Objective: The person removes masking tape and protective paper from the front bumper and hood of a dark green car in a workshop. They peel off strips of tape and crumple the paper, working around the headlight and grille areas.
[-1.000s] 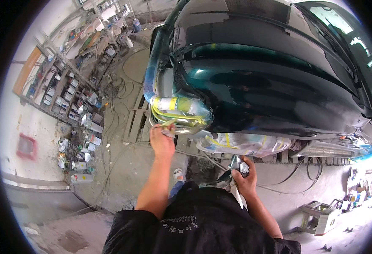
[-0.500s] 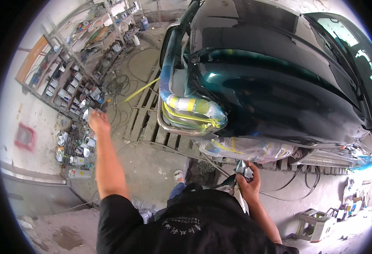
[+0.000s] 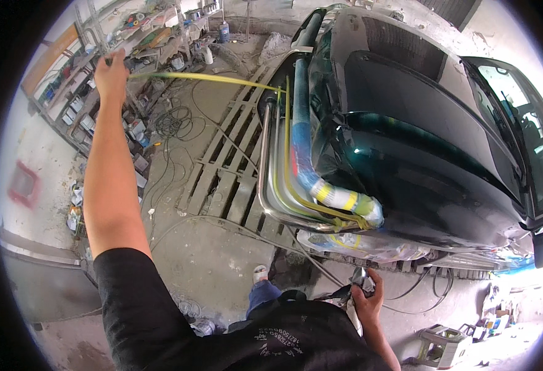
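Note:
My left hand (image 3: 112,75) is stretched far out to the left, closed on the end of a long strip of yellow tape (image 3: 203,78). The strip runs taut to the front of a dark green vehicle (image 3: 407,173), where more yellow tape lies along the chrome front bar (image 3: 263,164). Beside that bar is a covered tube (image 3: 302,139), blue with white and yellow wrapping at its near end. Low and close to my body, my right hand (image 3: 370,301) grips a silver metal spray gun (image 3: 360,278), partly hidden by the fingers.
Shelves with several cans (image 3: 76,108) line the left wall. Coiled hoses (image 3: 172,120) lie on the floor, and another hose crosses near my foot. Slatted grating (image 3: 222,179) runs under the vehicle's front. A stool (image 3: 442,346) stands at lower right, and plastic sheeting (image 3: 370,246) covers the vehicle's lower edge.
My left hand has moved farther away and to the left, drawing a longer stretch of tape off the vehicle's front. The view has shifted; my right hand still holds the spray gun.

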Motion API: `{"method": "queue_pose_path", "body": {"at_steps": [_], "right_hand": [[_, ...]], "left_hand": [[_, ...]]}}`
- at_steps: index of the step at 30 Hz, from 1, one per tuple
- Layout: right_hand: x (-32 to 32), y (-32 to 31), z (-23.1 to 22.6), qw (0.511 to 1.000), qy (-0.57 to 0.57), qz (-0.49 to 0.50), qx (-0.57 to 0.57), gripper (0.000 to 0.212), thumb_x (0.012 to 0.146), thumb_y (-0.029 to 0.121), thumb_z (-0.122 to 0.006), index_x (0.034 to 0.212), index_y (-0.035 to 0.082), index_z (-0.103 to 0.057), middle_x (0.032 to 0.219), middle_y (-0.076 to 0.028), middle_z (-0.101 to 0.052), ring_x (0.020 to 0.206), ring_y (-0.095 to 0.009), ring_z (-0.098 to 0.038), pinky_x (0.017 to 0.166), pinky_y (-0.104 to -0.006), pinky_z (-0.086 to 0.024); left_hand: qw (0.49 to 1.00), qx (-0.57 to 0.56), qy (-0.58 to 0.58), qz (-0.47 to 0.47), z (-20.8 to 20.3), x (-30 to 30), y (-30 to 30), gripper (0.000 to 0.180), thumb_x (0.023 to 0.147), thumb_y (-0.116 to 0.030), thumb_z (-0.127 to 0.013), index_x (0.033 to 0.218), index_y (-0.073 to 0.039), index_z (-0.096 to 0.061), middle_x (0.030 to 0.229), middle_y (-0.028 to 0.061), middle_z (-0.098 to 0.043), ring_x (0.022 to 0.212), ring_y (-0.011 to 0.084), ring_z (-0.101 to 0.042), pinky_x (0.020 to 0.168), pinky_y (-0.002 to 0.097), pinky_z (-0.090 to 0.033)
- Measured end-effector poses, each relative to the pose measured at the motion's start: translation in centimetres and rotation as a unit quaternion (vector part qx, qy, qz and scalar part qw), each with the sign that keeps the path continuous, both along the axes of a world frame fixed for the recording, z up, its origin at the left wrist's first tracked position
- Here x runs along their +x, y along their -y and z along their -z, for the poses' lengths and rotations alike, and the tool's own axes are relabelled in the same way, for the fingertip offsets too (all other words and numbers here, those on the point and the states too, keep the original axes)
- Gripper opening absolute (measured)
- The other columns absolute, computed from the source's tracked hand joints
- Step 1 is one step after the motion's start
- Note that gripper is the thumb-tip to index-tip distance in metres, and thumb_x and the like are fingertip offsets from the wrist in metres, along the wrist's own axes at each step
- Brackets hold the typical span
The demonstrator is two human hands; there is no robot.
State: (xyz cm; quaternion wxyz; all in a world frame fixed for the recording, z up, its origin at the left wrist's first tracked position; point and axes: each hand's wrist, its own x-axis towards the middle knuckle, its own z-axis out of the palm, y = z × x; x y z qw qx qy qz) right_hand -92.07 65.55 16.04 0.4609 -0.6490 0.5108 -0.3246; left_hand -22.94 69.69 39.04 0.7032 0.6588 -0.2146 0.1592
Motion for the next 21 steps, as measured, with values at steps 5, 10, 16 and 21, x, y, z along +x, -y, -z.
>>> {"method": "queue_pose_path", "body": {"at_steps": [5,10,16,21], "right_hand": [[2.9,-1.6,-0.6,0.999,-0.032,0.012,0.015,0.058,0.072,0.009,-0.070,0.125,0.000,-0.049,0.108,-0.012,-0.058,0.101,-0.018,-0.056,0.088,-0.0313,-0.046],[4.4,-2.1,-1.6,0.997,-0.049,-0.051,-0.039,0.062,0.070,0.011,-0.072,0.126,-0.001,-0.049,0.115,-0.014,-0.056,0.104,-0.021,-0.056,0.091,-0.0328,-0.044],[6.9,1.0,-5.5,0.937,0.171,-0.298,-0.067,0.089,0.068,0.001,-0.075,0.143,0.006,-0.026,0.125,-0.017,-0.050,0.112,-0.025,-0.053,0.095,-0.0383,-0.043],[9.4,0.5,-10.7,0.760,0.375,-0.472,0.242,0.110,0.072,0.006,-0.077,0.150,0.018,-0.001,0.146,-0.024,-0.027,0.120,-0.026,-0.048,0.098,-0.0387,-0.041]], "left_hand": [[0.982,0.063,0.021,-0.177,-6.1,8.1,-2.7,0.019,0.086,-0.019,-0.059,0.099,-0.004,-0.060,0.079,0.0085,-0.062,0.069,0.0194,-0.059,0.062,0.0348,-0.048],[0.990,0.012,0.066,-0.125,-8.3,6.5,-11.5,0.017,0.090,-0.022,-0.054,0.096,-0.006,-0.056,0.077,0.0055,-0.055,0.066,0.0164,-0.053,0.056,0.0317,-0.044],[0.940,-0.099,-0.118,0.303,-1.8,-20.4,-11.8,0.017,0.095,-0.025,-0.047,0.094,-0.008,-0.051,0.075,0.0019,-0.047,0.061,0.0129,-0.046,0.050,0.0280,-0.039],[0.803,-0.191,-0.360,0.435,4.1,-41.0,-8.6,0.017,0.098,-0.026,-0.045,0.099,-0.009,-0.048,0.076,0.0019,-0.044,0.062,0.0145,-0.044,0.051,0.0292,-0.040]]}}
